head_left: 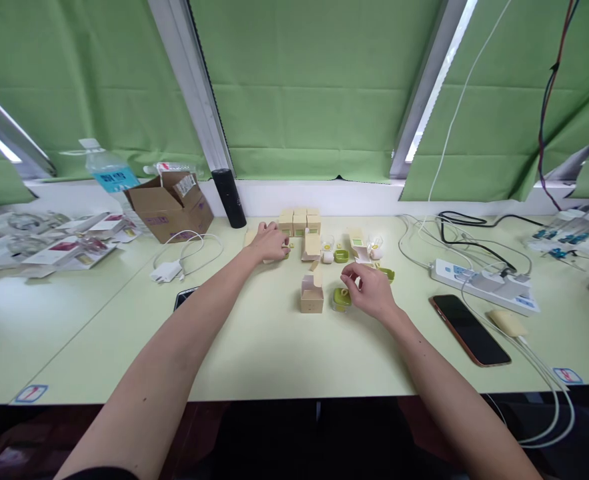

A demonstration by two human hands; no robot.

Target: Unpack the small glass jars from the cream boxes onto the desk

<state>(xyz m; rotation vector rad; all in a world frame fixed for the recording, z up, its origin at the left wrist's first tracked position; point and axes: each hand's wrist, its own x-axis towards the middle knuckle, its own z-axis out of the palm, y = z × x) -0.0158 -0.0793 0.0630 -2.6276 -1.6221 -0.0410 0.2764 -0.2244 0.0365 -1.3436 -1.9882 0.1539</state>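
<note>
Here, reaching in from the right with the right hand [369, 288], curled, with thumb and forefinger near each other; cannot tell whether clamped on anything. Just left of those tips, upright on the table [274, 360]: a squat green-lidded container [341, 300], clear-sided, with no evident long axis, far nearer to the right hand than to the left. Farther left, in line with the container but apart from it, standing flap-up: an open box [311, 300]. Well forward and left, with the left hand [273, 243], fingers bent down towards the tabletop; cannot tell whether pinching anything. Between and beyond both hands: a green piece [341, 256], a white cylinder [327, 257] and a row of closed boxes [299, 221]. Outermost, a dark phone [470, 331] to the right, a cardboard carton [171, 208] to the left.
</note>
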